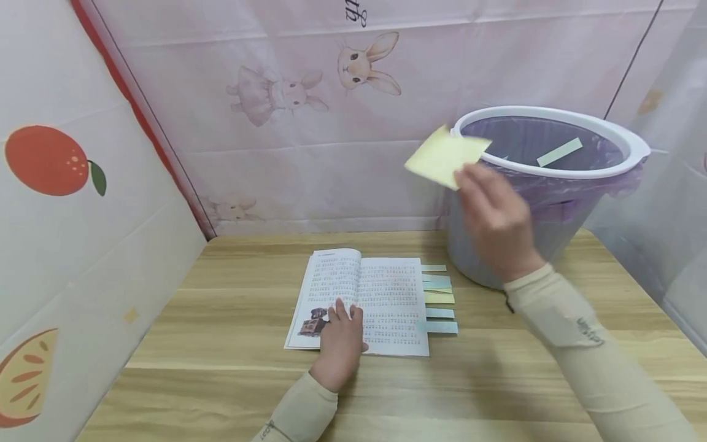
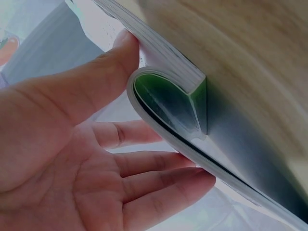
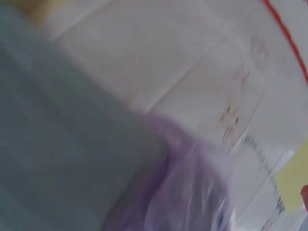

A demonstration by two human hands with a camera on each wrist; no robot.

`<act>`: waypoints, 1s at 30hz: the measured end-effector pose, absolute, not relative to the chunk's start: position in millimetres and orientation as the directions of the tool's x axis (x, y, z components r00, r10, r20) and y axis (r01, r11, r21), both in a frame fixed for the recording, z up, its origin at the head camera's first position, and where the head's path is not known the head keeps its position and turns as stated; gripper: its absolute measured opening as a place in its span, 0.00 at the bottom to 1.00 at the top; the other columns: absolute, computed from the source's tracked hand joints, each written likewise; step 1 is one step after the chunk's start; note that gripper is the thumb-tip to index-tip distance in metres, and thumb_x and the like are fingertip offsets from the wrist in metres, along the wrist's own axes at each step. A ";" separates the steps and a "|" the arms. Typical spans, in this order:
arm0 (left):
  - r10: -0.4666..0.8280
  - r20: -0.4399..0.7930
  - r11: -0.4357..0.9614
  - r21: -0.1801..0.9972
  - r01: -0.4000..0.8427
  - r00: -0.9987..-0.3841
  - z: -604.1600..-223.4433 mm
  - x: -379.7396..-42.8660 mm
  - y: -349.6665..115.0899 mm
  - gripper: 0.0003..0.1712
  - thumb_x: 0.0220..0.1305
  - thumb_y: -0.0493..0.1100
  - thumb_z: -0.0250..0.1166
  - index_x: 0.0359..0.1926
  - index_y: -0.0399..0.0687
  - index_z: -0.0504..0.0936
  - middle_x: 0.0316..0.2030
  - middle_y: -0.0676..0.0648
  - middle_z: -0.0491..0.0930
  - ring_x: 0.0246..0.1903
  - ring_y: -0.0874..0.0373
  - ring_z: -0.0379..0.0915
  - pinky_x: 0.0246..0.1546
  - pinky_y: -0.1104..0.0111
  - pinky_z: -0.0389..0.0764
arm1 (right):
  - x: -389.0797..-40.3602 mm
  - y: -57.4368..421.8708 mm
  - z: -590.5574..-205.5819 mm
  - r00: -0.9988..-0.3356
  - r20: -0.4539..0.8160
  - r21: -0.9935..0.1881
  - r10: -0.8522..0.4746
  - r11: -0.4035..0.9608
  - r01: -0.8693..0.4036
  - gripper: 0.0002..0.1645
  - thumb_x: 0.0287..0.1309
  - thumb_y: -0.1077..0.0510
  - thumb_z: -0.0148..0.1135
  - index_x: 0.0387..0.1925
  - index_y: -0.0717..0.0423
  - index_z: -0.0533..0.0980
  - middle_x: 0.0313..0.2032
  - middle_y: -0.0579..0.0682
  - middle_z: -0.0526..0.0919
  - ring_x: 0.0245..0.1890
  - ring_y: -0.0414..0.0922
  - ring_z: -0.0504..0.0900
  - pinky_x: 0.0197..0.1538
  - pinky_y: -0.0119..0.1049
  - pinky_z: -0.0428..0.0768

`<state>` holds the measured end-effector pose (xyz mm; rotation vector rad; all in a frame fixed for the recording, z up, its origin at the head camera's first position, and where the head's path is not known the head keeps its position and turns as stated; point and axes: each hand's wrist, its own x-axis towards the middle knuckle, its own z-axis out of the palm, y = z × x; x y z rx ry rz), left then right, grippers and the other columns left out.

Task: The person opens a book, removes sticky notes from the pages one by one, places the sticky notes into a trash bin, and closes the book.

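Observation:
An open book (image 1: 389,307) with printed pages lies on the wooden table, with several blue, green and yellow sticky tabs (image 1: 439,298) jutting from its right edge. My left hand (image 1: 341,337) rests on it near the spine, fingers straight; in the left wrist view the thumb and fingers (image 2: 163,192) touch the curved pages. Raised before the bin's near left rim, my right hand (image 1: 494,215) pinches a square yellow sticky note (image 1: 444,156) by its corner. That note also shows at the right edge of the right wrist view, beside a fingertip.
A grey trash bin (image 1: 469,245) with a white rim ring and a purple bag liner (image 1: 574,199) stands at the table's back right. A pale green paper strip (image 1: 560,152) shows inside its mouth. Behind the table hangs a pink curtain (image 1: 182,73) with rabbit pictures.

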<state>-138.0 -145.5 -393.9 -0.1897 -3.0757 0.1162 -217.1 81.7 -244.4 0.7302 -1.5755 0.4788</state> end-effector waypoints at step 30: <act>0.130 0.117 0.987 -0.113 0.117 -0.985 -394.9 -136.1 -141.8 0.42 0.45 0.56 0.74 0.56 0.35 0.73 0.58 0.26 0.70 0.55 0.35 0.72 0.32 0.59 0.83 | -234.4 164.5 -205.2 -0.655 0.752 -0.394 0.079 0.850 -0.349 0.23 0.67 0.62 0.45 0.39 0.82 0.77 0.36 0.75 0.75 0.42 0.68 0.72 0.50 0.60 0.65</act>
